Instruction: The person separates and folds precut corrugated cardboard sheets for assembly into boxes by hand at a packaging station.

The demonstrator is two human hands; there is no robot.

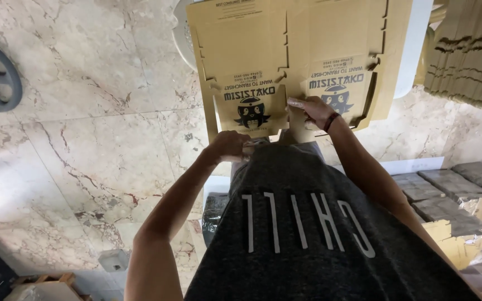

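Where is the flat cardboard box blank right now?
Top centre of the head view: the flat cardboard box blank lies just ahead of both hands, right hand on its near edge.

A packing or stockroom: flat printed tan cardboard box blanks (285, 61), a tall stack of folded cardboard (470, 50), plastic-wrapped bundles (458, 195) on a veined marble floor (85, 122).

Head camera looks steeply down — close over the hands (274, 131).

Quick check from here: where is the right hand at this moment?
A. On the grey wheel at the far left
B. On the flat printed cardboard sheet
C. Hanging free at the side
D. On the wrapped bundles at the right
B: the right hand rests its fingers on the flat cardboard sheet, near the printed panels.
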